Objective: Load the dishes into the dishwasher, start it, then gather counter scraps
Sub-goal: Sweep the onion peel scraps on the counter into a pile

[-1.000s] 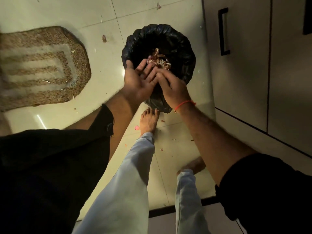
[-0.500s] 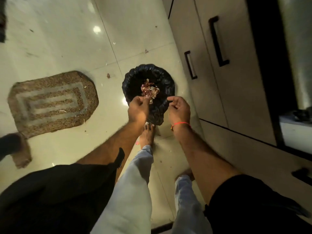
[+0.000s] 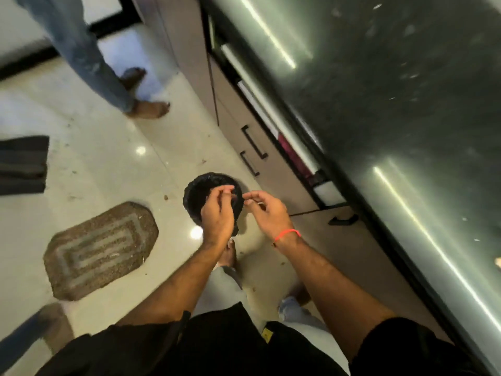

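Note:
A small bin lined with a black bag [image 3: 195, 191] stands on the pale floor beside the cabinet fronts. My left hand [image 3: 217, 213] hovers over its opening with the fingers loosely curled and nothing visible in them. Just right of the bin's rim, my right hand [image 3: 267, 211], with a red thread on the wrist, has its fingers spread and bent, and it holds nothing. My left hand hides the scraps inside the bin. The dark polished counter [image 3: 393, 109] runs along the right side.
A brown doormat [image 3: 100, 249] lies left of the bin. Another person's jeans-clad legs and feet [image 3: 147, 108] stand at the upper left. Cabinet doors with black handles [image 3: 254, 142] line the right. Small crumbs dot the floor.
My view has risen and swung right, bringing the counter and another person's legs into view. Both hands have lifted away from the bin's rim and loosened.

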A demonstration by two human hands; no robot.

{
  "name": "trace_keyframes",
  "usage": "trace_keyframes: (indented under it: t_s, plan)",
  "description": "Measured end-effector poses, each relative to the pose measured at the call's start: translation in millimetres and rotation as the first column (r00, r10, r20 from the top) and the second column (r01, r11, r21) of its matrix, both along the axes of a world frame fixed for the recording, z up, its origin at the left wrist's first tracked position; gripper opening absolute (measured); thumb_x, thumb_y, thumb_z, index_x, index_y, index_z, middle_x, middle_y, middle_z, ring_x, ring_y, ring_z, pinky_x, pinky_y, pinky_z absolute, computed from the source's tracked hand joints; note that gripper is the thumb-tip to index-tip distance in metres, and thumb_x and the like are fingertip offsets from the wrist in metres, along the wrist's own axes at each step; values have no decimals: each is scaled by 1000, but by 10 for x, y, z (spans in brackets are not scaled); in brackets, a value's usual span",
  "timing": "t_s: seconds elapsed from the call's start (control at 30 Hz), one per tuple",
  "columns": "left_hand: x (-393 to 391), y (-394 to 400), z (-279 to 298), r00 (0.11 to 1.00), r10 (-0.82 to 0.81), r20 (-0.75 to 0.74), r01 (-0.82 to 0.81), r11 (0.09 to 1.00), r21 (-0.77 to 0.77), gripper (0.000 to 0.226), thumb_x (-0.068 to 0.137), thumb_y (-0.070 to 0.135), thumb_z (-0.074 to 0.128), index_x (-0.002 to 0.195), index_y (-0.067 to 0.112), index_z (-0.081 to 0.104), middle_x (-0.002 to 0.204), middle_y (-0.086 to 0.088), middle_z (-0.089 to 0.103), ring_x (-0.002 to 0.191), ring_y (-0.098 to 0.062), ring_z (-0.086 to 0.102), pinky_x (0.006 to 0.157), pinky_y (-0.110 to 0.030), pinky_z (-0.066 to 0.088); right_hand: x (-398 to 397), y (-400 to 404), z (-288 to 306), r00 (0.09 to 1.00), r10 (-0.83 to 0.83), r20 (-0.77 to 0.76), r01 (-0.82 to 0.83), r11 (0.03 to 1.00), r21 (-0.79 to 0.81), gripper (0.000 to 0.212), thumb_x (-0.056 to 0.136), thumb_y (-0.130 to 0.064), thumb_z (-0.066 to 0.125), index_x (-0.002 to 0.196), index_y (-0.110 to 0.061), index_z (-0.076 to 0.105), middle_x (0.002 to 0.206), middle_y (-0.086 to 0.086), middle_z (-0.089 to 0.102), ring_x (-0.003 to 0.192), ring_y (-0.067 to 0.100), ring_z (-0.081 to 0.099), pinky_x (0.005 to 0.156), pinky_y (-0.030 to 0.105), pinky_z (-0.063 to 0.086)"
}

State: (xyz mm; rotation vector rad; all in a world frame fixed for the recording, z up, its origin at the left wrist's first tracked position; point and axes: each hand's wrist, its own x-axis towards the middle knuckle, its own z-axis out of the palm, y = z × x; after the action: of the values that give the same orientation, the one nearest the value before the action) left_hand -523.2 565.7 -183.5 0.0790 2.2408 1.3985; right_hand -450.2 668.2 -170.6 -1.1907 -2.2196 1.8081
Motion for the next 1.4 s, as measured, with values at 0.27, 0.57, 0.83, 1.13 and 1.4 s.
trace_keyframes:
  t_s: [0.27,0.57,0.83,1.13,1.4]
  plan:
    - [563,763,1037,966,-206,-157,240,940,243,19,103,26,55,110,22,72,92,13,71,89,3,65,79,-12,49,886,404,1207,966,-85,-245,158,941,300,25,93,-2,57,104,-18,72,96,-13,69,78,2,67,75,20,55]
    - [1664,1635,1609,758,-625,-186,642,664,384,12,101,19,58,96,19,69,78,3,69,70,-10,64,69,-20,50,2383,1093,1638,771,-529,-354,637,629,446,23,92,-1,60,102,-19,71,88,-6,71,74,8,67,69,30,56]
    - [2309,2155,1529,269,-882,-386,953,303,-30,16,91,16,69,105,23,72,95,9,66,77,-4,62,75,-14,48,3517,1302,1462,823,-567,40,387,612,690,19,89,-12,65,106,-18,69,104,-2,64,101,16,57,89,26,45]
    - [3011,2682,1403,-85,-950,-300,905,52,-421,31,100,23,56,129,17,65,127,0,58,118,-14,55,108,-28,40,4019,1835,1248,917,-366,159,213,786,580,45,96,-19,55,141,-17,51,145,1,45,136,19,37,113,16,18]
    - [3216,2882,1431,-43,-936,-349,807,173,-564,55,101,31,52,153,26,35,156,9,28,138,-16,29,117,-34,30,4360,2169,1240,888,-460,-3,378,727,573,33,93,-12,58,126,-16,64,119,0,61,115,15,54,103,16,35]
